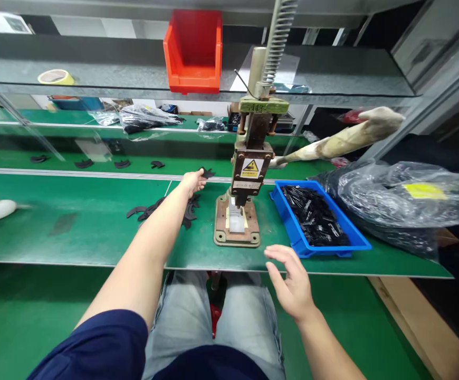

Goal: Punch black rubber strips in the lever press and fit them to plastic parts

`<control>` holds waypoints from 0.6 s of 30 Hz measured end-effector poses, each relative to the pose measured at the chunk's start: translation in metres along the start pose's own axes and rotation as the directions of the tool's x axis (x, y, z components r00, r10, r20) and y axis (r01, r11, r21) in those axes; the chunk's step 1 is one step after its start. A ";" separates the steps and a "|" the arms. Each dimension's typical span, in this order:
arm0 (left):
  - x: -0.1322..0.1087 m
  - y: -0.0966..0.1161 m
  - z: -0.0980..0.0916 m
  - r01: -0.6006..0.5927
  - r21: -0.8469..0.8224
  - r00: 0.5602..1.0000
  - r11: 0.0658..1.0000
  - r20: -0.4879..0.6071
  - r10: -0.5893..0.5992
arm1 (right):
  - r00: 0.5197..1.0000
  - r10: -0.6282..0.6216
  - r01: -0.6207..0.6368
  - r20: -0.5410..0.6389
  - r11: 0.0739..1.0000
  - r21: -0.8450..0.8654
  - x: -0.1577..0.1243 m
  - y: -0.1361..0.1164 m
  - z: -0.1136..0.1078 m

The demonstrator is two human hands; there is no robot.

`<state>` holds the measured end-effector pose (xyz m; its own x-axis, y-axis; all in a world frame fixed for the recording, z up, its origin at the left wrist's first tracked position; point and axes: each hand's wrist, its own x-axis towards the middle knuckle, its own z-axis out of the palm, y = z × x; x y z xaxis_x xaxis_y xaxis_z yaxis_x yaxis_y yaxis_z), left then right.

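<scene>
My left hand [193, 181] reaches far forward over the green bench and pinches a small black curved part [207, 172] at the edge of the conveyor belt [75, 158]. A heap of similar black parts [162, 208] lies under my forearm. My right hand [290, 279] hovers open, fingers spread, at the bench's front edge, between the hand press [243, 174] and the blue tray [293, 232] of small black pieces. It holds nothing.
The press lever with its wrapped handle [352, 137] sticks out to the right. A large plastic bag [403, 200] of black parts sits far right. A red bin [193, 50] and a tape roll [55, 77] rest on the upper shelf. More black parts ride the belt.
</scene>
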<state>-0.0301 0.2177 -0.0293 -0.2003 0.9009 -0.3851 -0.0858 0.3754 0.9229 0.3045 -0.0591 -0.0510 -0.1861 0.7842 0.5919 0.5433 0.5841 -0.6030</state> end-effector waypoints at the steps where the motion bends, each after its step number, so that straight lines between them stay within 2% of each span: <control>1: 0.007 0.004 0.004 -0.028 -0.042 1.000 0.999 -0.012 0.027 | 1.000 0.001 -0.001 -0.020 1.000 -0.025 0.003 0.004 -0.009; 3: 0.010 0.001 0.006 -0.066 -0.073 0.997 0.995 -0.042 0.063 | 0.998 0.013 -0.017 -0.063 0.997 -0.072 0.009 0.017 -0.030; 5: -0.002 -0.016 0.002 -0.119 -0.015 0.991 0.993 -0.060 0.118 | 0.995 0.042 -0.054 -0.093 0.990 -0.128 0.018 0.038 -0.055; 8: -0.041 -0.055 -0.014 -0.281 0.120 0.958 0.952 -0.027 0.286 | 0.984 0.136 -0.161 -0.111 0.950 -0.267 0.039 0.085 -0.089; 10: -0.076 -0.082 -0.026 -0.377 0.228 0.923 0.898 0.018 0.383 | 0.966 0.256 -0.249 -0.037 0.883 -0.398 0.058 0.118 -0.105; 12: -0.110 -0.107 -0.038 -0.434 0.318 0.896 0.843 0.053 0.441 | 0.918 0.384 -0.275 0.102 0.799 -0.535 0.077 0.144 -0.113; 14: -0.137 -0.128 -0.047 -0.450 0.368 0.888 0.814 0.089 0.451 | 0.830 0.519 -0.297 0.204 0.721 -0.626 0.095 0.159 -0.114; 16: -0.154 -0.144 -0.053 -0.472 0.381 0.878 0.795 0.114 0.466 | 0.758 0.601 -0.303 0.253 0.668 -0.679 0.110 0.164 -0.108; 18: -0.162 -0.154 -0.054 -0.490 0.381 0.867 0.784 0.124 0.482 | 0.731 0.635 -0.310 0.249 0.635 -0.708 0.120 0.164 -0.098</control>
<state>-0.0374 0.0022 -0.1087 -0.0945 0.9893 0.1110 0.4025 -0.0641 0.9132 0.4513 0.1100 -0.0264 0.0048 0.9965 -0.0830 0.9820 -0.0204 -0.1879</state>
